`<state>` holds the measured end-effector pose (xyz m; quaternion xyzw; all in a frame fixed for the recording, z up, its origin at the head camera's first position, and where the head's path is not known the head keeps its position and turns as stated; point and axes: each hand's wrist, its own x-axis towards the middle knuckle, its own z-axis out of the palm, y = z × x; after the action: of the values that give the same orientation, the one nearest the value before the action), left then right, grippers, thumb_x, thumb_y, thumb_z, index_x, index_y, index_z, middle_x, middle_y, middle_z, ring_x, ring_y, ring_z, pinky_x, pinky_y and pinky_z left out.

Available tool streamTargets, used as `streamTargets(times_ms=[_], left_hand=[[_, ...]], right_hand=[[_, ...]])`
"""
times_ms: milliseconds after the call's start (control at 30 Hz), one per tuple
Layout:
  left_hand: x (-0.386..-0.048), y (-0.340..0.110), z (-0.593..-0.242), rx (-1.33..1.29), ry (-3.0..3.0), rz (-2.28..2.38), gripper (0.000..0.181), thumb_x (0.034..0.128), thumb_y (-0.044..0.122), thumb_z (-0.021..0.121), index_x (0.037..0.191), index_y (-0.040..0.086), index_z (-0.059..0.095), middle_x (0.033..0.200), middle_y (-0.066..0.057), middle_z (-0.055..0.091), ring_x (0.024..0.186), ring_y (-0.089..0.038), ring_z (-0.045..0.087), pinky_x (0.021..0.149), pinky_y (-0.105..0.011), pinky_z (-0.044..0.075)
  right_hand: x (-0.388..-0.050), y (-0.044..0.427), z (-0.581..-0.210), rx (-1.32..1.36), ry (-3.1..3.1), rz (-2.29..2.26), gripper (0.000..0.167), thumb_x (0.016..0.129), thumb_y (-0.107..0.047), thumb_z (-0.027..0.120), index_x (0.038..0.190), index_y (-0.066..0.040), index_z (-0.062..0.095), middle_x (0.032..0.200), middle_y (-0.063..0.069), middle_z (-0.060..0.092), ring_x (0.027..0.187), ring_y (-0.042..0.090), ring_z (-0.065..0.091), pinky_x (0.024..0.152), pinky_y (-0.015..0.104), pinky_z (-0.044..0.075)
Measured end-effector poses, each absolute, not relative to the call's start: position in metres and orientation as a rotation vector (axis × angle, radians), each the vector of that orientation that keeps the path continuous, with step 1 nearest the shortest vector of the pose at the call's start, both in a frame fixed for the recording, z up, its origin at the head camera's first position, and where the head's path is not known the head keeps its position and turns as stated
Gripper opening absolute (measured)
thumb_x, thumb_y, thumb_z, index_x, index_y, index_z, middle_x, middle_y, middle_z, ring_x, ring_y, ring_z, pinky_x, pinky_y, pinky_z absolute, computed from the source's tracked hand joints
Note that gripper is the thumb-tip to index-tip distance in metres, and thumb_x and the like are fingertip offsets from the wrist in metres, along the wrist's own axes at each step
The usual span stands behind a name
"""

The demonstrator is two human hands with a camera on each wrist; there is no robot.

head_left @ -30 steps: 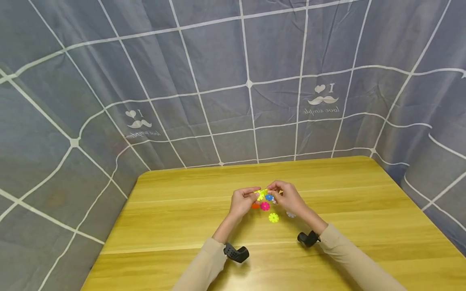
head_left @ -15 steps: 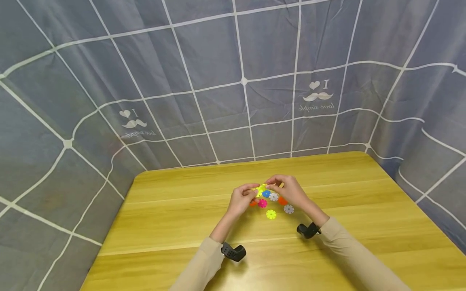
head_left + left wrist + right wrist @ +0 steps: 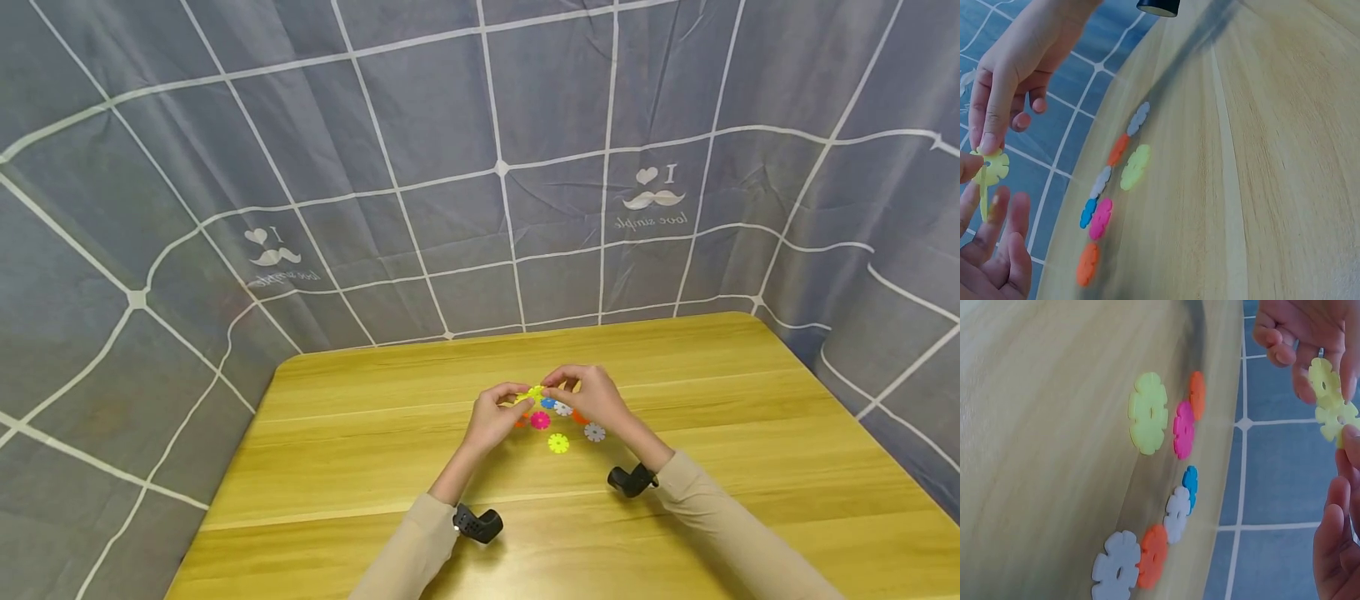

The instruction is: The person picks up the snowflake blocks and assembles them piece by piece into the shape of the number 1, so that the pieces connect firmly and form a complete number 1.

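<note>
Two yellow flower-shaped plastic discs (image 3: 1332, 419) are joined, their notched edges meeting at an angle. My left hand (image 3: 491, 419) pinches one disc between thumb and fingers. The other disc (image 3: 999, 165) is pinched by my right hand (image 3: 597, 397), thumb and forefinger on its rim. The hands are close together in the air above the table's far part. In the left wrist view the left hand's disc (image 3: 984, 194) appears nearly edge-on. Fingers cover parts of both discs, so how deep the notches sit cannot be seen.
On the wooden table (image 3: 360, 467) below lie loose discs: a yellow one (image 3: 558, 443), a pink one (image 3: 540, 420), a blue one (image 3: 1190, 486), grey-white ones (image 3: 595, 432) and orange ones (image 3: 1152, 556). A grey checked curtain (image 3: 442, 208) hangs around the table's far side.
The head view has shifted slightly. My right hand has moved a little left, closer to my left hand, and the joined yellow discs have tilted between the fingers. The loose discs lie as before.
</note>
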<state>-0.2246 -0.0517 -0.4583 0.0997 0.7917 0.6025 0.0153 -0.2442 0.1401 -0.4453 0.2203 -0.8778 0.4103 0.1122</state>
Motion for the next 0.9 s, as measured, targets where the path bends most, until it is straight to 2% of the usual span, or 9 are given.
streamTargets(times_ms=[100, 267, 333, 400, 500, 567, 633, 767, 900], left_hand=[[-0.226, -0.051, -0.459, 0.315, 2.492, 1.871, 0.025, 0.0887, 0.016, 0.068, 0.107, 0.0, 0.069, 0.112, -0.017, 0.065, 0.077, -0.031, 0.068, 0.06, -0.028, 0.056], [-0.229, -0.05, -0.46, 0.305, 2.429, 1.955, 0.024, 0.0873, 0.014, 0.07, 0.105, -0.002, 0.07, 0.11, -0.02, 0.067, 0.074, -0.043, 0.068, 0.068, -0.044, 0.058], [-0.23, -0.05, -0.459, 0.281, 2.444, 1.958, 0.023, 0.0859, 0.015, 0.072, 0.102, -0.001, 0.072, 0.107, -0.019, 0.069, 0.071, -0.037, 0.069, 0.067, -0.042, 0.058], [-0.23, -0.051, -0.458, 0.246, 2.482, 1.938, 0.021, 0.0842, 0.018, 0.074, 0.097, 0.001, 0.074, 0.104, -0.016, 0.071, 0.07, -0.025, 0.068, 0.064, -0.033, 0.056], [-0.23, -0.052, -0.459, 0.222, 2.538, 1.913, 0.02, 0.0831, 0.02, 0.075, 0.094, 0.003, 0.075, 0.102, -0.013, 0.072, 0.071, -0.009, 0.059, 0.058, -0.021, 0.047], [-0.23, -0.054, -0.46, 0.222, 2.545, 1.915, 0.019, 0.0834, 0.018, 0.074, 0.093, 0.002, 0.075, 0.101, -0.014, 0.072, 0.069, -0.008, 0.057, 0.057, -0.019, 0.045], [-0.229, -0.055, -0.462, 0.228, 2.546, 1.924, 0.019, 0.0838, 0.017, 0.073, 0.093, 0.001, 0.074, 0.1, -0.015, 0.072, 0.069, -0.01, 0.057, 0.055, -0.019, 0.044], [-0.228, -0.056, -0.464, 0.207, 2.525, 1.951, 0.018, 0.0839, 0.015, 0.073, 0.093, 0.0, 0.074, 0.099, -0.016, 0.071, 0.068, -0.022, 0.063, 0.053, -0.018, 0.043], [-0.227, -0.057, -0.465, 0.187, 2.507, 1.975, 0.018, 0.0844, 0.014, 0.073, 0.096, 0.0, 0.073, 0.101, -0.017, 0.071, 0.072, -0.03, 0.067, 0.056, -0.023, 0.051]], right_hand=[[-0.244, 0.139, -0.445, 0.659, -2.573, 1.21, 0.008, 0.083, -0.018, 0.075, 0.088, -0.013, 0.075, 0.082, 0.001, 0.073, 0.064, 0.006, 0.056, 0.048, 0.02, 0.041], [-0.245, 0.138, -0.444, 0.657, -2.578, 1.231, 0.008, 0.083, -0.019, 0.075, 0.088, -0.013, 0.075, 0.083, 0.001, 0.073, 0.064, 0.007, 0.055, 0.046, 0.019, 0.038], [-0.245, 0.139, -0.444, 0.656, -2.583, 1.243, 0.008, 0.084, -0.019, 0.075, 0.089, -0.013, 0.075, 0.084, 0.001, 0.073, 0.064, 0.007, 0.056, 0.046, 0.02, 0.039], [-0.246, 0.139, -0.444, 0.659, -2.586, 1.256, 0.007, 0.084, -0.018, 0.074, 0.089, -0.013, 0.075, 0.086, 0.002, 0.073, 0.065, 0.008, 0.056, 0.047, 0.02, 0.041], [-0.246, 0.14, -0.445, 0.654, -2.6, 1.277, 0.008, 0.085, -0.018, 0.073, 0.091, -0.013, 0.074, 0.088, 0.003, 0.073, 0.065, 0.008, 0.056, 0.048, 0.02, 0.043], [-0.245, 0.14, -0.446, 0.647, -2.611, 1.291, 0.008, 0.086, -0.017, 0.072, 0.092, -0.013, 0.074, 0.09, 0.004, 0.072, 0.065, 0.009, 0.056, 0.049, 0.021, 0.044], [-0.244, 0.141, -0.447, 0.632, -2.623, 1.299, 0.009, 0.086, -0.018, 0.072, 0.093, -0.012, 0.074, 0.09, 0.004, 0.072, 0.065, 0.01, 0.056, 0.052, 0.021, 0.045], [-0.241, 0.144, -0.449, 0.606, -2.636, 1.29, 0.01, 0.086, -0.017, 0.072, 0.093, -0.009, 0.073, 0.089, 0.004, 0.072, 0.065, 0.012, 0.056, 0.058, 0.02, 0.046], [-0.239, 0.149, -0.452, 0.591, -2.679, 1.276, 0.014, 0.085, -0.014, 0.072, 0.096, -0.005, 0.072, 0.089, 0.005, 0.072, 0.067, 0.014, 0.056, 0.061, 0.02, 0.045]])
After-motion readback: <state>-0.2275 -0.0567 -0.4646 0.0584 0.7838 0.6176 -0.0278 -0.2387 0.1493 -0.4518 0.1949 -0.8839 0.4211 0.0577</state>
